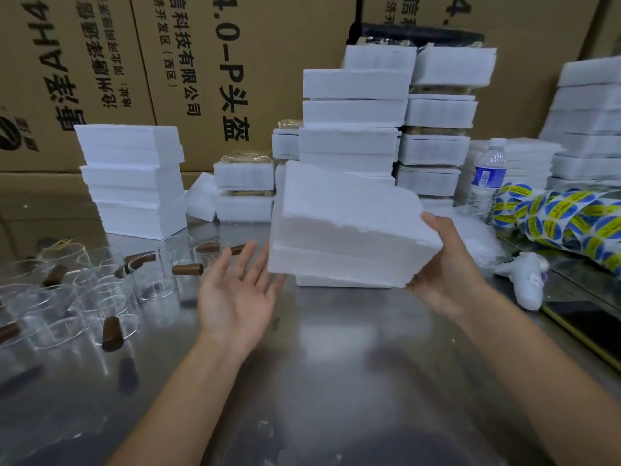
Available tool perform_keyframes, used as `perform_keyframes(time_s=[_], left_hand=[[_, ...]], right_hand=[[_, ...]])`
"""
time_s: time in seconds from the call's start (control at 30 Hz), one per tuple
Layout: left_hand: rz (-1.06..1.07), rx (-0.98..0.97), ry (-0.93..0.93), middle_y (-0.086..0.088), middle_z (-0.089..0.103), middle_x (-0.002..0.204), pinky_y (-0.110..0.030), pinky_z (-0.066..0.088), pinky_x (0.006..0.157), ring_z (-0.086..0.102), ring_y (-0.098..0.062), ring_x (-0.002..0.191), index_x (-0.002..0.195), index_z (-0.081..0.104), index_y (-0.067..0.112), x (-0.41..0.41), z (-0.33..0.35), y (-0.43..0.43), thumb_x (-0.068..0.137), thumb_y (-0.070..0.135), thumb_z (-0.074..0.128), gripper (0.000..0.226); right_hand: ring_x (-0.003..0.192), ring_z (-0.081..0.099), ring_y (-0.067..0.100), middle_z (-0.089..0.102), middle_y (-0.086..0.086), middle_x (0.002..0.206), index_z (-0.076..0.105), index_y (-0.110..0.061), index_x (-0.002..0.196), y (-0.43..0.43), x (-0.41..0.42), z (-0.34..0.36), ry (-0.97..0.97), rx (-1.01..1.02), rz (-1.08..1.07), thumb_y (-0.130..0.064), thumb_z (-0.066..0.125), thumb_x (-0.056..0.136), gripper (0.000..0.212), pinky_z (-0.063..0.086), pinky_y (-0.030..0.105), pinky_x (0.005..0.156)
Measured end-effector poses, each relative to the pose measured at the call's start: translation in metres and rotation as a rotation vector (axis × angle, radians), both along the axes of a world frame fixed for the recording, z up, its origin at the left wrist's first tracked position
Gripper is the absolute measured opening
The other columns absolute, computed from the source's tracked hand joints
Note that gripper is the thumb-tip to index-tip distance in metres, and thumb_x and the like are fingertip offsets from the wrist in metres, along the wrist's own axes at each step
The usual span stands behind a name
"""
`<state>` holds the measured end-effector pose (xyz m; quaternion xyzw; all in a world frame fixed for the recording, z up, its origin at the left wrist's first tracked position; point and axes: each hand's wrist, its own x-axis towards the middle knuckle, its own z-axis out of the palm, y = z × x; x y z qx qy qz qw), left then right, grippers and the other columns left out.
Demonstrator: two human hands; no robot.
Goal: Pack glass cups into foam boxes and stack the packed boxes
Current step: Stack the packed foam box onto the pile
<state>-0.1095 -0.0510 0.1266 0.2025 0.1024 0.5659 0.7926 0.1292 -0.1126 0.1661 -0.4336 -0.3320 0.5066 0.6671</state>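
A white foam box, two halves closed together, hangs tilted above the steel table. My right hand grips its right end, thumb on top and fingers underneath. My left hand is spread palm up just left of the box, fingertips near its lower left corner; whether they touch it I cannot tell. Several glass cups with brown wooden handles stand and lie at the left of the table. Another foam piece lies flat under the held box.
Tall stacks of foam boxes rise behind the held box, with a shorter stack at the left. A water bottle, a sheet of blue-and-yellow stickers and a white tool sit at the right. Cardboard cartons wall the back.
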Motion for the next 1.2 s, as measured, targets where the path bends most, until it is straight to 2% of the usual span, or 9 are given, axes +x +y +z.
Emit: perform_keyframes(time_s=[0.1,0.23,0.47,0.63,0.77,0.87,0.93,1.07,1.2], left_hand=[[-0.013,-0.026,0.066,-0.012,0.071,0.104,-0.042,0.05,0.083,0.066,-0.028,0.102,0.115,0.06,0.008,0.006,-0.006,0.004,0.085,0.029,0.054,0.038],[-0.047,-0.008,0.153,-0.007,0.071,0.084,-0.039,0.05,0.082,0.07,-0.024,0.084,0.107,0.061,0.012,0.012,-0.013,0.009,0.086,0.029,0.053,0.028],[-0.071,0.058,0.223,-0.005,0.069,0.08,-0.035,0.049,0.081,0.068,-0.019,0.075,0.104,0.063,0.014,0.017,-0.017,0.013,0.074,0.031,0.059,0.034],[-0.08,0.068,0.282,-0.005,0.068,0.078,-0.032,0.048,0.073,0.066,-0.018,0.072,0.101,0.065,0.014,0.021,-0.02,0.011,0.071,0.029,0.058,0.034],[-0.092,0.118,0.415,-0.003,0.067,0.074,-0.029,0.047,0.067,0.065,-0.016,0.067,0.102,0.065,0.013,0.026,-0.022,0.005,0.068,0.029,0.06,0.038],[-0.082,0.2,0.536,-0.002,0.065,0.071,-0.025,0.047,0.063,0.064,-0.015,0.065,0.099,0.064,0.013,0.029,-0.025,0.0,0.076,0.022,0.06,0.025],[-0.087,0.249,0.601,-0.001,0.065,0.071,-0.022,0.047,0.06,0.063,-0.014,0.064,0.098,0.064,0.013,0.028,-0.027,-0.003,0.084,0.013,0.06,0.014],[-0.142,0.328,0.667,0.0,0.067,0.071,-0.021,0.048,0.06,0.064,-0.014,0.065,0.097,0.065,0.015,0.015,-0.027,0.001,0.069,0.023,0.062,0.03],[-0.149,0.344,0.727,0.0,0.067,0.066,-0.022,0.046,0.056,0.063,-0.014,0.059,0.096,0.064,0.012,-0.001,-0.028,0.014,0.078,0.011,0.064,0.018]], right_hand=[[0.09,0.057,0.027,0.053,0.008,0.099,0.057,-0.018,0.107,0.017,0.011,0.023,0.007,-0.07,-0.038,-0.045,0.062,0.076,0.042,0.053,0.038,0.077],[0.083,0.061,0.028,0.057,0.01,0.092,0.056,-0.016,0.1,0.039,0.023,0.052,-0.017,-0.123,-0.104,-0.043,0.069,0.072,0.04,0.055,0.039,0.071],[0.091,0.06,0.028,0.056,0.008,0.099,0.057,-0.018,0.095,0.068,0.029,0.064,-0.158,-0.209,-0.131,-0.045,0.07,0.07,0.039,0.056,0.039,0.073],[0.088,0.061,0.028,0.059,0.01,0.099,0.056,-0.018,0.098,0.079,0.027,0.06,-0.208,-0.296,-0.147,-0.049,0.069,0.073,0.042,0.055,0.035,0.058],[0.084,0.059,0.024,0.061,0.007,0.095,0.058,-0.017,0.101,0.087,0.03,0.054,-0.356,-0.359,-0.228,-0.062,0.057,0.079,0.05,0.052,0.036,0.078],[0.102,0.057,0.026,0.061,0.01,0.112,0.056,-0.012,0.115,0.089,0.028,0.051,-0.476,-0.375,-0.402,-0.056,0.049,0.088,0.052,0.042,0.037,0.089],[0.103,0.056,0.03,0.06,0.015,0.114,0.056,-0.005,0.119,0.087,0.021,0.054,-0.494,-0.328,-0.572,-0.043,0.045,0.093,0.048,0.042,0.039,0.089],[0.069,0.045,0.02,0.051,0.006,0.081,0.06,-0.004,0.104,0.081,-0.001,0.074,-0.706,0.016,-0.856,-0.021,0.044,0.094,0.026,0.036,0.023,0.053],[0.07,0.049,-0.003,0.056,-0.009,0.086,0.056,-0.023,0.1,0.088,-0.058,0.107,-0.665,0.363,-0.871,-0.022,0.054,0.09,0.01,0.039,0.003,0.057]])
